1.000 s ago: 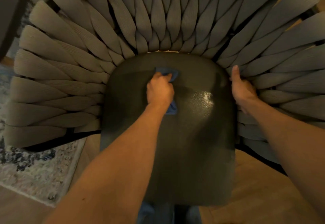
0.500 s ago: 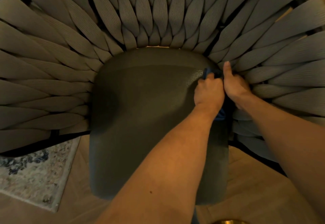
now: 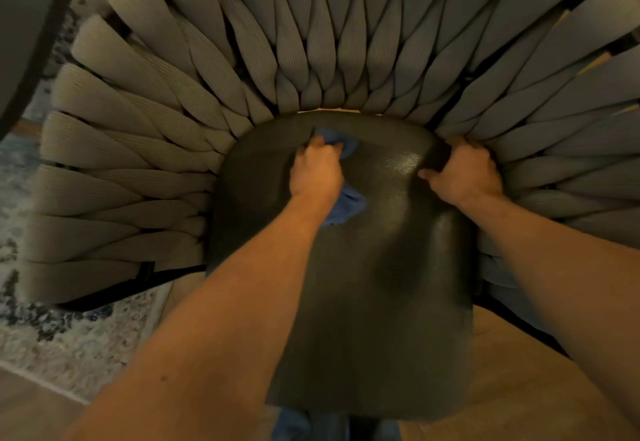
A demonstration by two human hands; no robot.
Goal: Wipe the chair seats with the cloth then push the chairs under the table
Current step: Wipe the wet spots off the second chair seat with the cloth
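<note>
A chair with a dark leather-like seat [image 3: 374, 302] and a curved back of grey woven straps [image 3: 311, 42] fills the view. My left hand [image 3: 317, 172] grips a blue cloth [image 3: 348, 207] and presses it on the back part of the seat, left of centre. The cloth shows beyond my fingers and under my wrist. My right hand [image 3: 464, 174] grips the seat's back right corner, its fingers curled over the edge next to the straps.
A patterned rug [image 3: 62, 336] lies on the wooden floor [image 3: 519, 388] to the left. A dark rounded edge, perhaps the table [image 3: 24, 32], crosses the top left corner. Blue trouser legs show at the bottom below the seat.
My left hand has swept the cloth from the seat's right rear edge back toward the left of centre. My right hand now curls over the seat's corner.
</note>
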